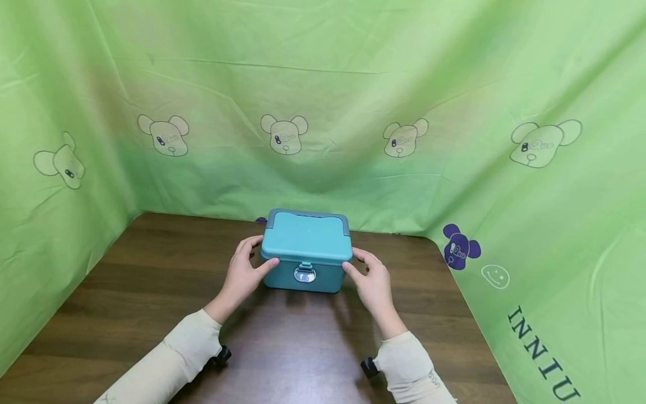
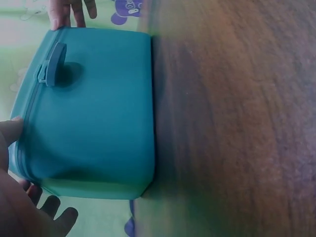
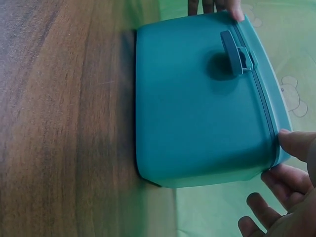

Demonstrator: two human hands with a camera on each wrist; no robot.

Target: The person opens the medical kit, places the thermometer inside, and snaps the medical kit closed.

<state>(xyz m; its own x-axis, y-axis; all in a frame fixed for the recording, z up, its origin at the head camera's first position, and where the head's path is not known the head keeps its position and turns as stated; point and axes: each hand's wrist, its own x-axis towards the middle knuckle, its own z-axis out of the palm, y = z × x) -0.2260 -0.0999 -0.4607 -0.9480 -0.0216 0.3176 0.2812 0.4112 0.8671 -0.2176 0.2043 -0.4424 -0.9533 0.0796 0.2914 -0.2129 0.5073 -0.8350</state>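
Note:
A teal storage box (image 1: 307,238) with a grey-blue handle (image 1: 347,225) folded flat on its lid stands upright on the table. Its lid is down, and the front latch (image 2: 58,64) sticks out from the wall. My left hand (image 1: 244,274) holds the left front corner by the lid, thumb on the front edge and fingers at the side. At the opposite corner my right hand (image 1: 373,280) grips likewise; in the right wrist view its thumb lies on the lid's rim and some lower fingers stand off the wall. What the box contains is hidden.
The brown wooden table (image 1: 298,359) runs back to a green curtain (image 1: 323,179) printed with bear heads, which also encloses both sides. Dark wrist devices (image 1: 370,367) show below the pale sleeves (image 1: 411,367).

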